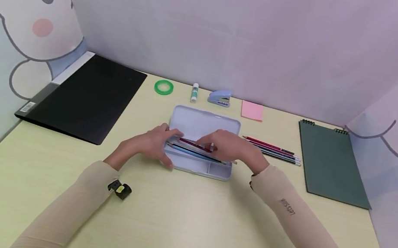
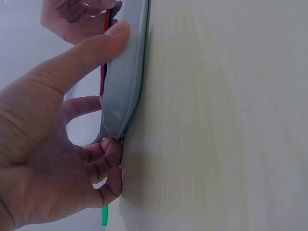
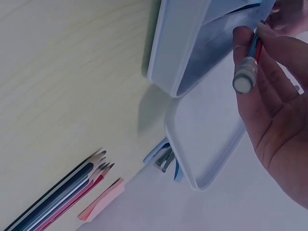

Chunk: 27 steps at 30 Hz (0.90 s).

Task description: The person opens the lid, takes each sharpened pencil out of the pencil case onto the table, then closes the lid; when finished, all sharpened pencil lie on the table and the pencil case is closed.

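A pale blue pencil case (image 1: 188, 165) lies with its lid (image 1: 205, 120) folded back, several pencils (image 1: 188, 150) lying lengthwise across it. My left hand (image 1: 154, 142) grips the case's left end, thumb (image 2: 115, 38) against the front wall, other fingers (image 2: 113, 154) curled at the end. My right hand (image 1: 225, 143) pinches a red and dark pencil (image 3: 246, 74) between thumb and fingers over the case. Its silver band and white eraser point toward the right wrist camera. In the head view the fingers partly cover this pencil.
More pencils (image 1: 273, 150) lie to the right, beside a dark green spiral pad (image 1: 334, 164). Along the back are green tape (image 1: 156, 85), a glue stick (image 1: 194, 93), a blue stapler (image 1: 220, 97) and pink sticky notes (image 1: 252, 111). A black folder (image 1: 89, 97) lies at the left.
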### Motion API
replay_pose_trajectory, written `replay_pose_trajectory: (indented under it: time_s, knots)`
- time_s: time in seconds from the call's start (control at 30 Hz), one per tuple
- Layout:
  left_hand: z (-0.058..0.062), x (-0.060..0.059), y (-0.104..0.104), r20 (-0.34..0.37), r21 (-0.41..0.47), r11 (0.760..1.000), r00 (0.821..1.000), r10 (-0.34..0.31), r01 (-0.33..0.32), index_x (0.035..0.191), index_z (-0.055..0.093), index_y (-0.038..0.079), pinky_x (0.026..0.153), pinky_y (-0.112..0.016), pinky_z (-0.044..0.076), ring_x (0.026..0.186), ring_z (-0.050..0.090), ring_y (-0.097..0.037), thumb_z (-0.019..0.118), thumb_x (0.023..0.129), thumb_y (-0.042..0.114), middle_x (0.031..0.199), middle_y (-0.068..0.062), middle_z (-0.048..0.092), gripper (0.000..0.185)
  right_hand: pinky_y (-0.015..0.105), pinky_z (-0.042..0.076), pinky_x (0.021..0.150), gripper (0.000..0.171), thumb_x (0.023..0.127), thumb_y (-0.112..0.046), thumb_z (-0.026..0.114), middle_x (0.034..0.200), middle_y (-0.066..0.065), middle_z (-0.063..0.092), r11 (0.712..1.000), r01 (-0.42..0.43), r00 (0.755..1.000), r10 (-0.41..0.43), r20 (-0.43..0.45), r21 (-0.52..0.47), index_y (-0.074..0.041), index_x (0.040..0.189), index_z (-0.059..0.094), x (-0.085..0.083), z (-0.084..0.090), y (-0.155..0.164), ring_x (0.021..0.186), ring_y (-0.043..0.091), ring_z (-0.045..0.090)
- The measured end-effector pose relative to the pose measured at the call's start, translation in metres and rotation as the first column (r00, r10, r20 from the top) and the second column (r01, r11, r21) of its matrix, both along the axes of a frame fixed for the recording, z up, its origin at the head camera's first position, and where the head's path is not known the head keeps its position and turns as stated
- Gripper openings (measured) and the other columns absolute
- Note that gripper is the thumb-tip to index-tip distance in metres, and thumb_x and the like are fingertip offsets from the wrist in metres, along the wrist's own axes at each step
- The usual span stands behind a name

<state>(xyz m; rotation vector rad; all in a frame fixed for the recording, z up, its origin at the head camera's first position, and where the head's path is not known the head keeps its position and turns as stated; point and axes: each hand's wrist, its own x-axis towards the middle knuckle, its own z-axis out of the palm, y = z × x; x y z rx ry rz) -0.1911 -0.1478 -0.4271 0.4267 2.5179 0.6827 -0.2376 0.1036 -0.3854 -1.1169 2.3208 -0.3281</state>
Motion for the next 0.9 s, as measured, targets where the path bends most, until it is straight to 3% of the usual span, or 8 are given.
replay_pose_trajectory:
  time_s: [0.27, 0.6, 0.9]
  knots:
    - [0.000, 0.000, -0.001, -0.002, 0.000, 1.000, 1.000, 0.005, -0.005, 0.150, 0.040, 0.026, 0.088, -0.041, 0.044, 0.110, 0.047, -0.030, 0.091, 0.068, 0.043, 0.124, -0.015, 0.042, 0.097, 0.038, 0.053, 0.092, 0.046, 0.091, -0.001, 0.066, 0.116, 0.006, 0.070, 0.999, 0.049, 0.996, -0.050, 0.077, 0.015, -0.015, 0.135, 0.063, -0.005, 0.010, 0.022, 0.098, 0.021, 0.064]
    - [-0.002, 0.000, -0.001, -0.008, 0.005, 1.000, 1.000, 0.002, -0.002, 0.150, 0.040, 0.024, 0.087, -0.040, 0.044, 0.108, 0.047, -0.030, 0.092, 0.068, 0.041, 0.124, -0.016, 0.042, 0.098, 0.032, 0.054, 0.078, 0.043, 0.090, 0.002, 0.066, 0.109, 0.008, 0.070, 0.995, 0.097, 0.991, -0.099, 0.095, 0.025, -0.011, 0.131, 0.065, -0.005, 0.015, 0.067, 0.089, 0.018, 0.064]
    - [-0.002, -0.001, -0.001, 0.011, 0.003, 1.000, 1.000, 0.010, -0.010, 0.150, 0.040, 0.026, 0.088, -0.041, 0.045, 0.111, 0.047, -0.029, 0.091, 0.068, 0.041, 0.125, -0.015, 0.042, 0.099, 0.030, 0.051, 0.066, 0.042, 0.088, 0.005, 0.064, 0.101, 0.010, 0.071, 0.982, 0.190, 0.978, -0.190, 0.083, 0.007, -0.007, 0.128, 0.066, -0.006, 0.020, 0.117, 0.078, 0.016, 0.060]
